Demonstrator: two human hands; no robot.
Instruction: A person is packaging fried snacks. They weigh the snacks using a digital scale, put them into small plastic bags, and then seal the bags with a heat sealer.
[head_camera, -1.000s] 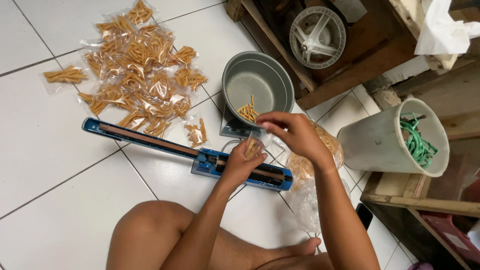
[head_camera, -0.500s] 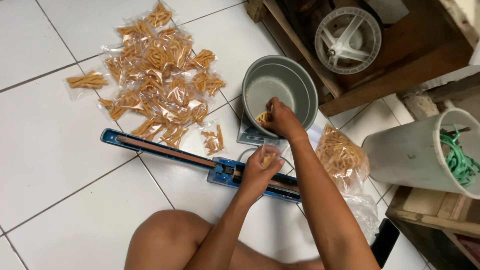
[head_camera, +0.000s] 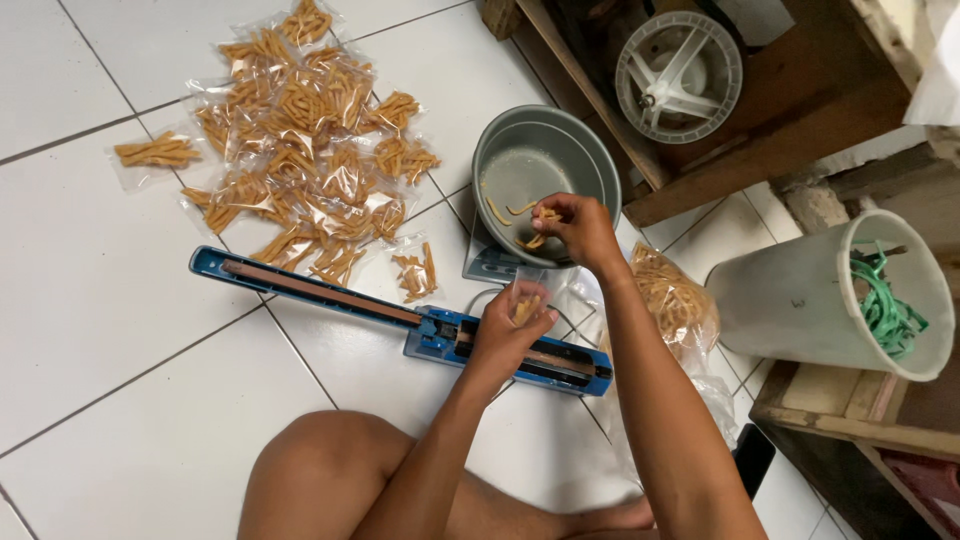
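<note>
From the head camera, I see my right hand over the near rim of the grey bowl, fingers pinched together on a few orange snack sticks. A couple more sticks lie on the bowl's floor. My left hand sits nearer to me, just below the bowl, closed around a small clear bag with its mouth facing up; some sticks seem to be inside already, though the plastic is hard to read here.

I judge the step in hand as filling: the pinch of sticks is between bowl and bag. The next move calls for bringing the right hand down over the bag's mouth and letting go without crushing the sticks.

The blue heat sealer lies across the white tiled floor, touching the left hand's underside or just beneath it. Far left lies a heap of filled bags. A bigger bag of sticks rests right of my forearm, a white bucket beyond.
</note>
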